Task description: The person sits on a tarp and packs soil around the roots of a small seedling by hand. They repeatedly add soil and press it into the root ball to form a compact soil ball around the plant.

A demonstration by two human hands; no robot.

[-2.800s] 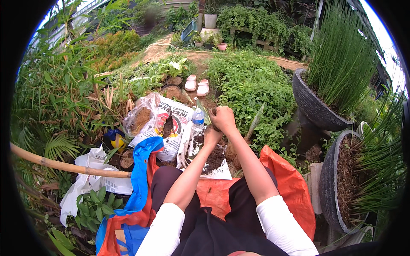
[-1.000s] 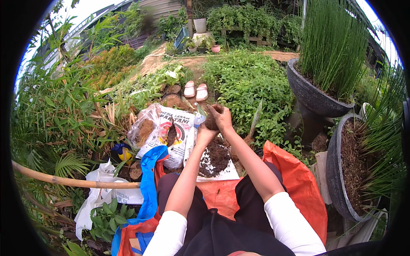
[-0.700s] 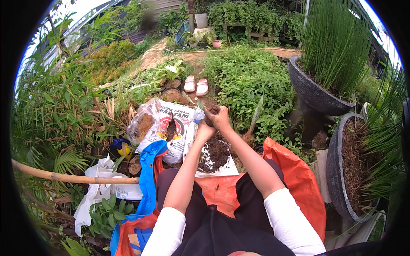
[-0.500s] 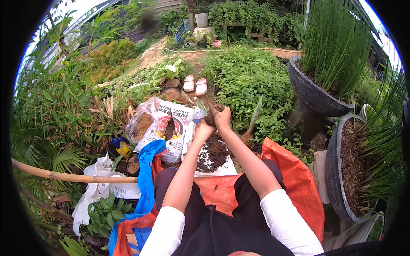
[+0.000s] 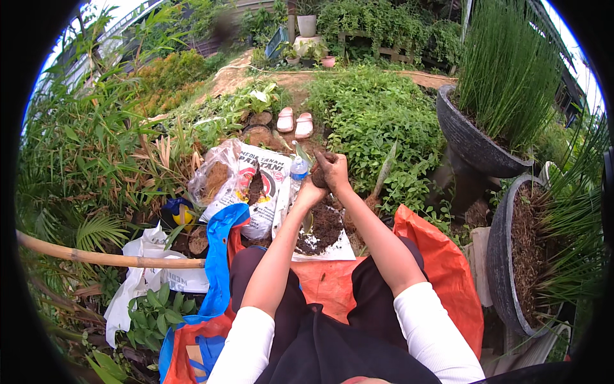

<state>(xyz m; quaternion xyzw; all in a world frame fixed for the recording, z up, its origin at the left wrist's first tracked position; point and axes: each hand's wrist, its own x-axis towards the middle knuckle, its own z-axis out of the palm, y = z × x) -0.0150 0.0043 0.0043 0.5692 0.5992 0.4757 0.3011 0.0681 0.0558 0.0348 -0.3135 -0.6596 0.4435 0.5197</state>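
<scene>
- Head view, centre of the frame: the left hand (image 5: 311, 192) and the right hand (image 5: 335, 173) meet, both closed on a dark clump of soil (image 5: 318, 177), the left from below and the right from above and beside it; the exact set of the left fingers cannot be told.
- Just left of the clump stands a clear bottle (image 5: 299, 169) with a blue label, a green pointed leaf (image 5: 300, 152) showing above it.
- Below the hands, loose dark soil (image 5: 324, 229) lies on a white sheet (image 5: 341, 250), partly behind the left forearm.
- Left of centre, a white printed sack (image 5: 261, 221) bears a dark smear on its face, with a clear plastic bag (image 5: 206, 174) of brown matter against its left side.
- Across the lower middle spreads an orange tarp (image 5: 441, 275), blue along its left edge, under the person's dark-clad legs.
- At left, a bamboo pole (image 5: 109, 256) runs in from the frame's rim.
- Upper centre: two pale slip-on shoes (image 5: 304, 126).
- At right, two dark bowl-shaped planters (image 5: 470, 144) hold tall green stems.
</scene>
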